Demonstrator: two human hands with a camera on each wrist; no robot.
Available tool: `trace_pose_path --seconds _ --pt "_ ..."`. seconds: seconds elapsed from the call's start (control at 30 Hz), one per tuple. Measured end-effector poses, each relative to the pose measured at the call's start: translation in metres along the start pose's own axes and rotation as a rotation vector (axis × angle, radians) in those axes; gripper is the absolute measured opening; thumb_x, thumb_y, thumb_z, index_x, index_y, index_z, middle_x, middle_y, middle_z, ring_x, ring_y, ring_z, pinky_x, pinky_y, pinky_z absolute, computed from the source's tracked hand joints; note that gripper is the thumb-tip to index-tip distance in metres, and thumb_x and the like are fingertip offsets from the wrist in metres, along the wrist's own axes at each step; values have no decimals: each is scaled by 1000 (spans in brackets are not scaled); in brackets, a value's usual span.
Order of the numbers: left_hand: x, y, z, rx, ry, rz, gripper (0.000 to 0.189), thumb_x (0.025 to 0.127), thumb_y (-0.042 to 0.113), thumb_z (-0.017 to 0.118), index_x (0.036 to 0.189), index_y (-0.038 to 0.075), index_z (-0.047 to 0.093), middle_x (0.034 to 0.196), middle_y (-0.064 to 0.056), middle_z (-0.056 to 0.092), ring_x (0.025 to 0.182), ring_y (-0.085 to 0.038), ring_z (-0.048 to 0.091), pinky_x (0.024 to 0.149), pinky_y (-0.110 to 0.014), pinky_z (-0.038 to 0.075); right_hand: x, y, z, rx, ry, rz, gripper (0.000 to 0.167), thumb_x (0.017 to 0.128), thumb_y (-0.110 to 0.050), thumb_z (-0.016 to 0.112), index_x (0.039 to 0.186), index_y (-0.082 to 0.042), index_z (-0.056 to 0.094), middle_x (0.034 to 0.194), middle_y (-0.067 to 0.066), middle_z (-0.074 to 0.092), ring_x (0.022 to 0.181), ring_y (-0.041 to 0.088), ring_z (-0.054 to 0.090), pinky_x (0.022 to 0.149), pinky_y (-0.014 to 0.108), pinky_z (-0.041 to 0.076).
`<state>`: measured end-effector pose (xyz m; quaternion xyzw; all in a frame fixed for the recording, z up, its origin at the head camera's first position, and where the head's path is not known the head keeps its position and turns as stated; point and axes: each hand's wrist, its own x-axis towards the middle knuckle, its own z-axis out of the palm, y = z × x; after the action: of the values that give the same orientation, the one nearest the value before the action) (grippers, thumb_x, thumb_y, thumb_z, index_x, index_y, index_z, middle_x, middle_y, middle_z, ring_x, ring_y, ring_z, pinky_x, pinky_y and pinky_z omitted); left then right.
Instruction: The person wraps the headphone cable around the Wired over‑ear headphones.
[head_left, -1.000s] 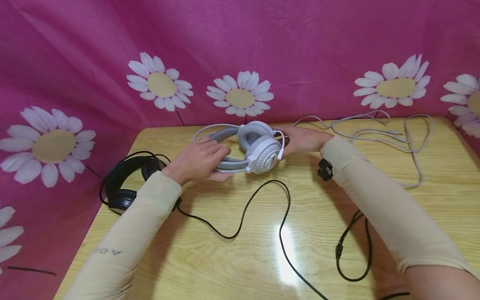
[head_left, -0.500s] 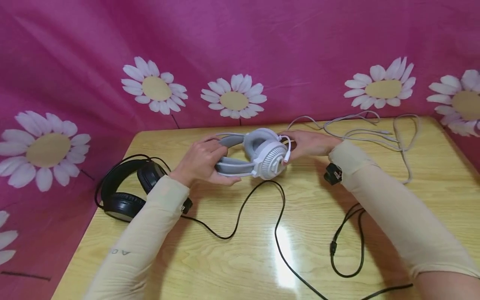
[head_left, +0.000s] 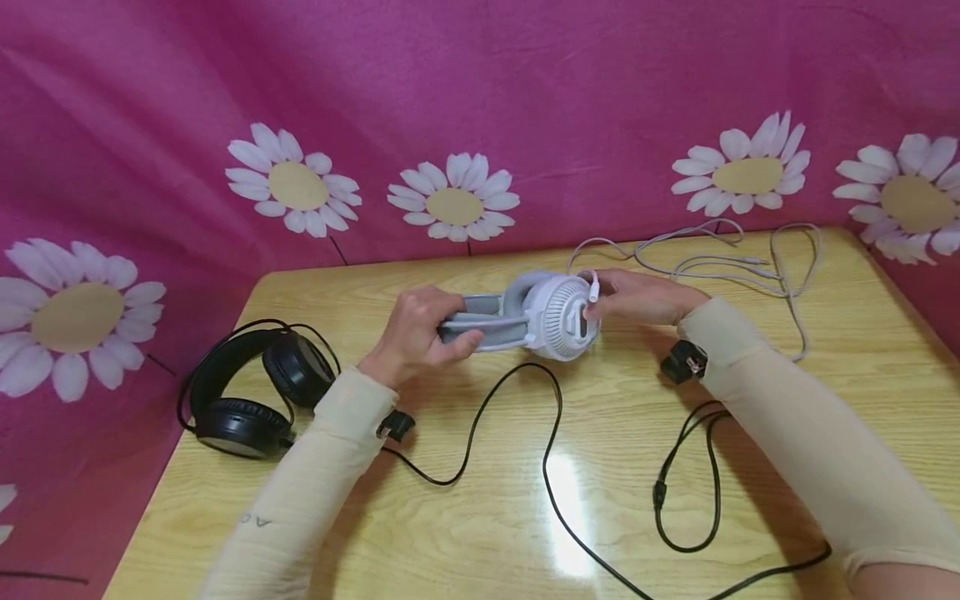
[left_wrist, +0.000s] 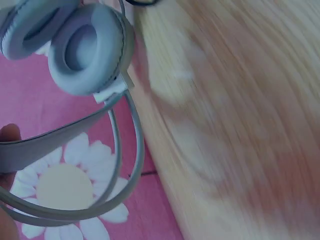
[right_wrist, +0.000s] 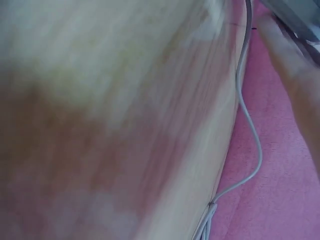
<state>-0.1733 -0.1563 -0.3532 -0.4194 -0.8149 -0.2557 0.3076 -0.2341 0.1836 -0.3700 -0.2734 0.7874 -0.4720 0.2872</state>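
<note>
A white over-ear headset [head_left: 557,321] with grey cushions is held in both hands over the back middle of the table. My left hand [head_left: 422,335] grips its headband, the thumb on the near side. My right hand [head_left: 643,296] holds the ear cups from the right, its thumb by the short white microphone [head_left: 594,287]; its other fingers are mostly hidden behind the cups. In the left wrist view the padded headband [left_wrist: 55,137] and both round ear cushions [left_wrist: 85,50] show. The headset's pale cable [right_wrist: 256,150] trails past my right hand in the right wrist view.
Black headphones [head_left: 243,425] lie at the table's left, partly behind the left sleeve. Their black cable [head_left: 551,475] winds across the front and loops [head_left: 686,500] on the right. Loose grey cable [head_left: 783,279] lies at the back right. A pink flowered cloth [head_left: 585,108] hangs behind the table [head_left: 480,533].
Both hands have carried the white headset a little right and nearer in the head view. It has turned so its near ear cup's outer face shows more and the headband looks narrower.
</note>
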Motion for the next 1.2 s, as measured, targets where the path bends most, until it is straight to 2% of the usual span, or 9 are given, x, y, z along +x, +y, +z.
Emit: trace_pose_path --seconds 0.17,0.27,0.4,0.6,0.7,0.83,1.0,1.1,1.2 --pt "5 11 7 -80 63 -57 75 101 70 32 66 7 57 54 -3 52 48 -12 44 45 -27 36 -9 3 5 247 -7 -163 42 101 -19 43 141 -7 49 122 -6 69 117 5 64 105 22 50" --pt "8 17 12 -115 87 -74 69 98 68 40 66 8 55 54 -2 50 49 -10 42 47 -24 33 -11 5 8 310 25 -244 33 103 -19 39 133 -17 53 119 -9 71 114 4 66 103 21 52" --pt "11 26 18 -167 131 -134 64 96 63 45 65 8 53 54 -2 46 50 -9 40 48 -22 30 -15 3 8 261 125 -274 33 104 -27 38 133 -19 54 116 -10 71 112 3 66 101 19 52" --pt "17 43 21 -252 155 -267 74 96 72 36 69 6 54 56 -2 45 52 -8 38 50 -20 27 -26 -5 8 121 296 -175 43 108 -43 30 124 -28 67 111 -18 74 110 -3 66 96 16 51" --pt "21 49 20 -302 137 -242 64 93 66 45 74 5 58 59 -2 50 53 -8 43 48 -22 33 -32 -9 7 164 342 -150 43 109 -42 29 112 -34 72 106 -20 76 104 -5 68 93 15 53" --pt "24 56 21 -351 80 -129 43 86 47 68 87 5 60 69 -3 57 59 -10 51 54 -23 43 -40 -11 5 235 381 -181 44 109 -40 30 108 -33 74 102 -17 76 99 -3 68 89 16 54" --pt "25 61 23 -274 13 -36 48 74 23 88 103 1 56 89 -8 64 76 -16 60 69 -28 55 -48 -15 0 220 453 -188 46 106 -42 32 105 -28 75 98 -14 76 96 -1 67 89 16 52" --pt "26 62 25 -197 55 -49 42 73 9 84 102 -1 56 91 -11 66 80 -20 64 74 -34 59 -52 -18 -1 213 475 -195 45 105 -40 34 106 -24 75 98 -12 76 97 0 66 91 16 50" --pt "28 62 25 -143 142 -75 32 72 5 76 98 -1 58 85 -12 66 76 -21 64 72 -37 60 -55 -21 -2 177 495 -199 46 104 -40 33 108 -22 75 98 -10 77 95 2 66 90 16 49"
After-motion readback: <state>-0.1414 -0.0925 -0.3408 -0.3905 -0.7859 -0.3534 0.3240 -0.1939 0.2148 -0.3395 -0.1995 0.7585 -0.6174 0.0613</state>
